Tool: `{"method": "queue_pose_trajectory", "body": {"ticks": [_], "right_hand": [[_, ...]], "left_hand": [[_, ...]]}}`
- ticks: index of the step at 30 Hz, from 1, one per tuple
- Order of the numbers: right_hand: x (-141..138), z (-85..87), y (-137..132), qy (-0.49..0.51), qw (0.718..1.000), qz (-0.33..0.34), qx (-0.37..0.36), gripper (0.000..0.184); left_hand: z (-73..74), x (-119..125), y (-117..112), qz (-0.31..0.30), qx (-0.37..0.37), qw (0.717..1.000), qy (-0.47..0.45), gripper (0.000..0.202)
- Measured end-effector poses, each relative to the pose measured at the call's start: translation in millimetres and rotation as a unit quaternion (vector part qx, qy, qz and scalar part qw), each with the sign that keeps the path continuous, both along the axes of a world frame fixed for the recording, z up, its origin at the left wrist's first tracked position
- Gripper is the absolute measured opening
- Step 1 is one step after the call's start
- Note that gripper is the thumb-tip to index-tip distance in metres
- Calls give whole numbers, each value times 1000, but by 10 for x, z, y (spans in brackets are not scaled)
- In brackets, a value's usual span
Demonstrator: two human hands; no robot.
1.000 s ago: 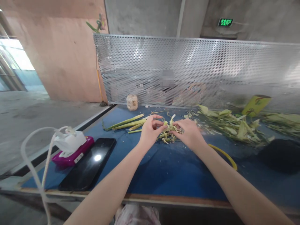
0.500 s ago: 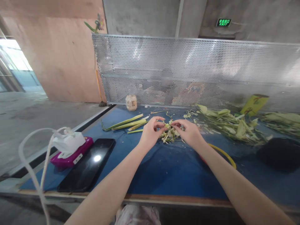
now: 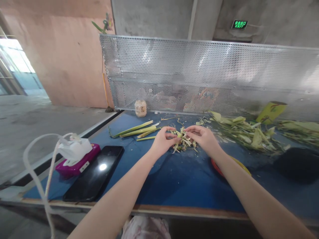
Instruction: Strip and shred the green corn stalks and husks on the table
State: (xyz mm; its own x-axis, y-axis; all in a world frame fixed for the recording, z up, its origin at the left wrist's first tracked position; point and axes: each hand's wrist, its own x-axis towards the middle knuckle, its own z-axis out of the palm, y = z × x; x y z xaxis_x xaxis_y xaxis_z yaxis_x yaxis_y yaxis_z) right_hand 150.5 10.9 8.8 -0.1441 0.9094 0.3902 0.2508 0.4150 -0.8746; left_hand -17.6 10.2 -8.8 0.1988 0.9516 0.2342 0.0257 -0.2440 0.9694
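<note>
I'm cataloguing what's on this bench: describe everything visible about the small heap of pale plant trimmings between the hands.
The small heap of pale green-yellow plant trimmings is a loose tangle of short stems, shreds and bud-like bits, fibrous-looking. It lies on the blue table top, near mid-bench. The left hand pinches a piece at its left edge; the right hand pinches at its upper right.

Bare bench (image 3: 179,179) surface lies open before the scrap heap (image 3: 183,143). A phone (image 3: 93,174) bounds the left, a leaf pile (image 3: 244,132) the right; a perforated metal screen (image 3: 199,73) closes the rear.
</note>
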Motion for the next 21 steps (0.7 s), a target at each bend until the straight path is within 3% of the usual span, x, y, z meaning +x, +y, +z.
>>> {"method": "queue_pose_trajectory", "body": {"ticks": [7, 21], "right_hand": [[-17, 72, -54, 43, 998, -45, 12, 13], [-79, 32, -61, 214, 976, 9, -32, 18]], "left_hand": [[37, -4, -26, 21, 14, 999, 26, 48], [40, 34, -61, 2, 45, 999, -19, 56]]}}
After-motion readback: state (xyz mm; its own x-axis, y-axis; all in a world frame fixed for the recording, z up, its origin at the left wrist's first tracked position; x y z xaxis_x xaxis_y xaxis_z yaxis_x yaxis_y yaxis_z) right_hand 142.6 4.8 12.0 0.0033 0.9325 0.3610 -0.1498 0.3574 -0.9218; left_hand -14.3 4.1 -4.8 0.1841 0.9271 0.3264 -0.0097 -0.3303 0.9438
